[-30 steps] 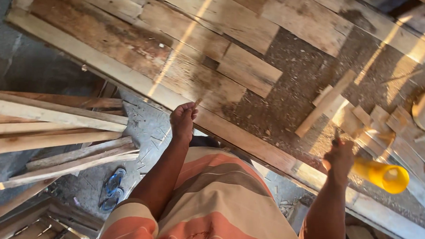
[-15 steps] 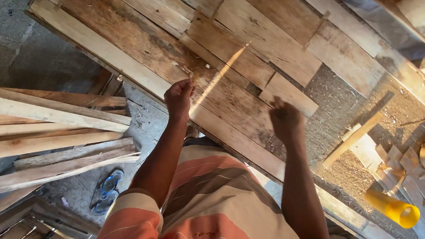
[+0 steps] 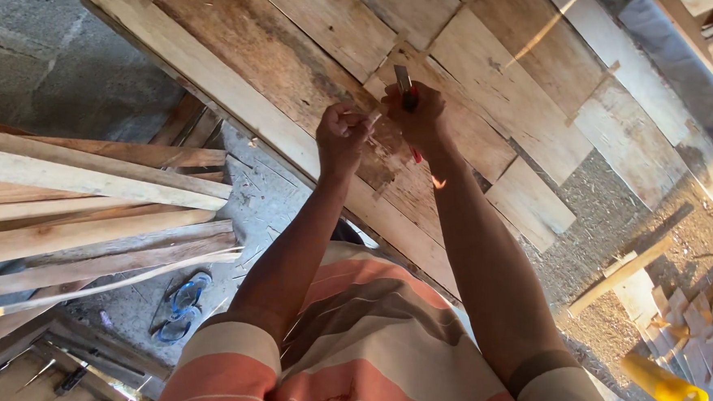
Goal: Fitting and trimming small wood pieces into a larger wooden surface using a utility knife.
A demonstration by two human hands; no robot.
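Both hands over the bench (image 3: 229, 101), a top of rough planks. Right hand (image 3: 419, 116) closed in a grip around a utility knife (image 3: 405, 88) with red handle, blade end poking up past the fingers. Left hand (image 3: 341, 136) just beside it, closed, pinching a small pale wood sliver (image 3: 373, 120) between the two hands. Stack of wood strips (image 3: 88, 206) left of the bench, blue sandals (image 3: 179, 307) on the floor below them. Yellow bottle (image 3: 659, 381) and wood offcuts (image 3: 696, 321) at the bench's far right end.
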